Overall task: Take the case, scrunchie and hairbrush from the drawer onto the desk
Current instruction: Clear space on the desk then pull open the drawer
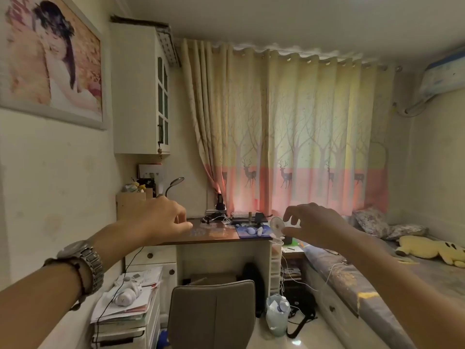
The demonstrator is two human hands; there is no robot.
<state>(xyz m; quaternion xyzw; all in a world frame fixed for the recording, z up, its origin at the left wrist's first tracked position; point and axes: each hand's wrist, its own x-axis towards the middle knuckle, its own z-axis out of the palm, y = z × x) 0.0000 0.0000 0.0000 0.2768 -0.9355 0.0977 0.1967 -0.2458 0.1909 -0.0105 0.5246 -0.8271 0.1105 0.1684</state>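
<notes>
Both my arms reach forward at chest height, some way short of the desk [214, 236] at the far wall. My left hand [164, 219], with a metal watch on the wrist, has its fingers loosely curled and holds nothing. My right hand [308, 226] has spread fingers and is empty too. Below the desktop on the left, a white drawer [151, 255] with a dark knob is closed, and a second one [171, 272] sits under it. The case, scrunchie and hairbrush are not visible.
A grey chair [212, 314] stands in front of the desk. A low white unit on the left carries stacked papers and a white toy [127, 294]. A bed [377, 273] runs along the right. A bin [276, 314] and cables lie on the floor. A small fan [277, 225] and a mouse rest on the desk.
</notes>
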